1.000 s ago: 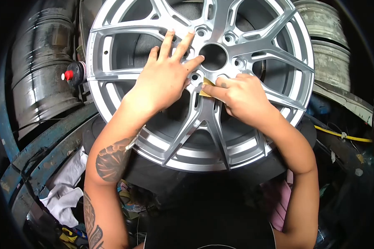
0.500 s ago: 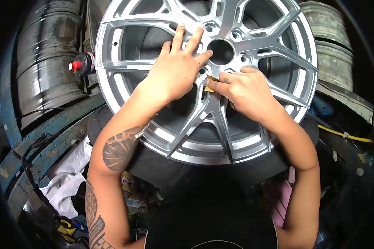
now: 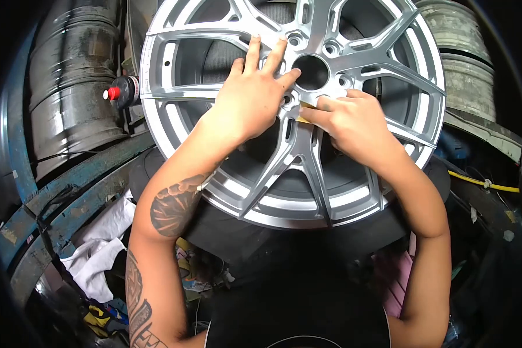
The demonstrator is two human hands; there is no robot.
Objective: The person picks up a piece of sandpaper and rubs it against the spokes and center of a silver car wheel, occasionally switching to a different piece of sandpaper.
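A large silver alloy wheel rim [image 3: 303,142] lies face up in front of me, its spokes branching out from a round centre hole. My left hand [image 3: 246,101] rests flat on the rim to the left of that hole, fingers spread, holding nothing. Just below the hole, my right hand [image 3: 354,122] pinches a small yellow piece of sandpaper [image 3: 304,118] against the base of a spoke. Most of the sandpaper is hidden under the fingers. Bolt holes ring the centre, and one shows between my two hands.
A dark bottle with a red cap [image 3: 115,93] is left of the rim. Worn metal wheels [image 3: 78,87] are stacked on the left, with more stacked wheels [image 3: 467,75] at right. A blue metal frame [image 3: 81,165], white cloth [image 3: 95,267] and yellow hose [image 3: 484,184] surround the spot.
My right hand has slid slightly right along the hub with the sandpaper, and less of the sandpaper shows. My left hand stays on the rim. The whole view has shifted a little.
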